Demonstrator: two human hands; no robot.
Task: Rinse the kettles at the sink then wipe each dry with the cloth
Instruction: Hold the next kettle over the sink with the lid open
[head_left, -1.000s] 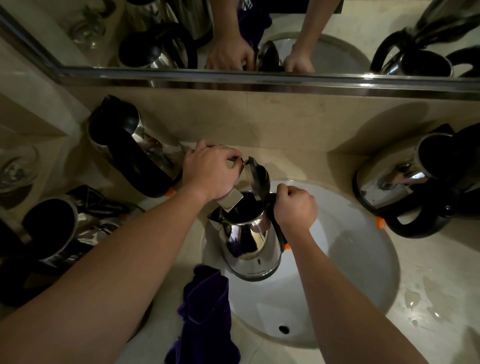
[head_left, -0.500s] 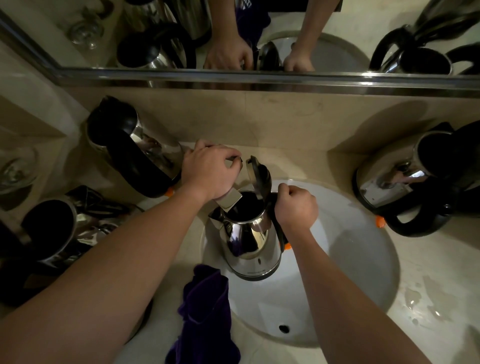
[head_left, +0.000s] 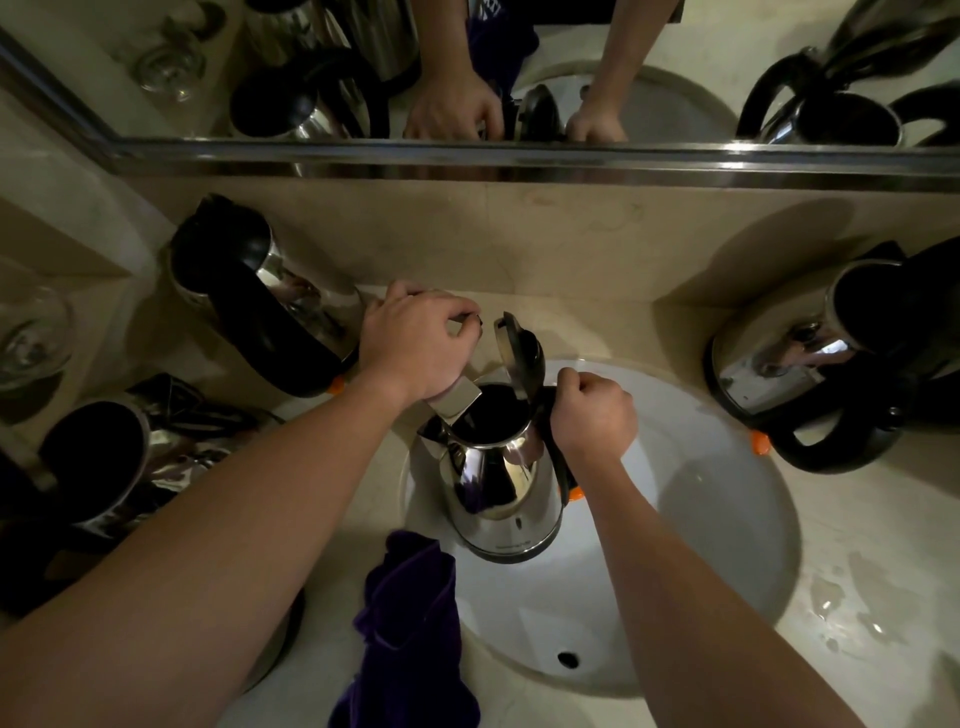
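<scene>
Shiny steel kettle (head_left: 501, 483) is held over the left side of the white sink (head_left: 727, 519), its black lid (head_left: 519, 353) flipped up. The right hand (head_left: 592, 415) is wrapped tight round the kettle's black handle, and the left hand (head_left: 415, 348) curls over the tap (head_left: 454, 400), maybe pinching its knob. A purple cloth (head_left: 410, 618) hangs over the sink's front left edge.

The polished steel kettle at frame centre (head_left: 498, 483) has a mirror-bright metal body and a matt black plastic lid (head_left: 519, 353). The white basin of the sink (head_left: 727, 499) looks smooth and glossy. The dark purple cloth at lower centre (head_left: 410, 623) is soft and matt. The beige stone desk (head_left: 857, 571) is smooth, with wet patches at lower right.
</scene>
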